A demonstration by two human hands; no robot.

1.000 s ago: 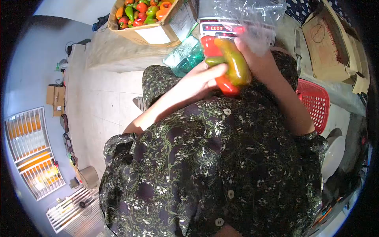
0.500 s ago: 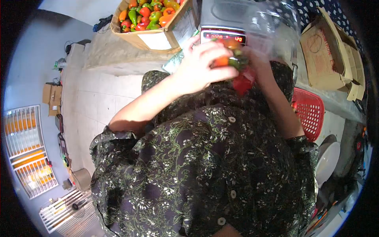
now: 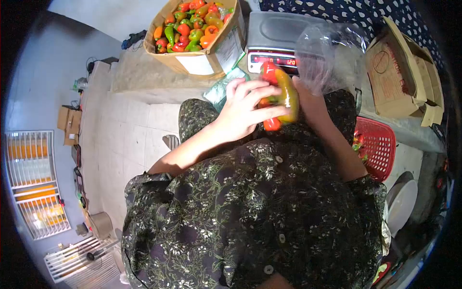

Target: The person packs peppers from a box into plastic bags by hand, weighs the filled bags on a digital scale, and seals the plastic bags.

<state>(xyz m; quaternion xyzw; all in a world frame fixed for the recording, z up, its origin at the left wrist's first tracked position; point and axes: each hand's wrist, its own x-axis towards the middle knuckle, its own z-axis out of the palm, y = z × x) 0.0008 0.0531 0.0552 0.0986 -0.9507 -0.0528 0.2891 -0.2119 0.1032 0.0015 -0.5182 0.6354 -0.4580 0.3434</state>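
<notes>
Several peppers, red, orange and yellow-green [image 3: 288,94], are bunched between my two hands in front of the scale. My left hand [image 3: 248,106] curls its fingers round them from the left. On the other side my right hand [image 3: 309,98] presses against the yellow-green one, its fingers partly hidden behind the peppers. A clear plastic bag [image 3: 315,55] rises just above my right hand, overlapping the scale; whether the hand touches it I cannot tell. The grey weighing scale [image 3: 281,31] shows lit red digits. A pale green plastic packet [image 3: 226,89] lies left of the scale, near my left wrist.
An open cardboard box [image 3: 197,62] full of peppers stands at the back left. An open cardboard carton [image 3: 394,79] is at the right. Below it, a red plastic basket [image 3: 380,144] holds some peppers. A white round basin [image 3: 403,204] leans farther down.
The bunch of peppers has turned and come lower, with the yellow-green one now facing up. Both hands stay round it. The clear bag hangs lower, and the whole view has shifted slightly.
</notes>
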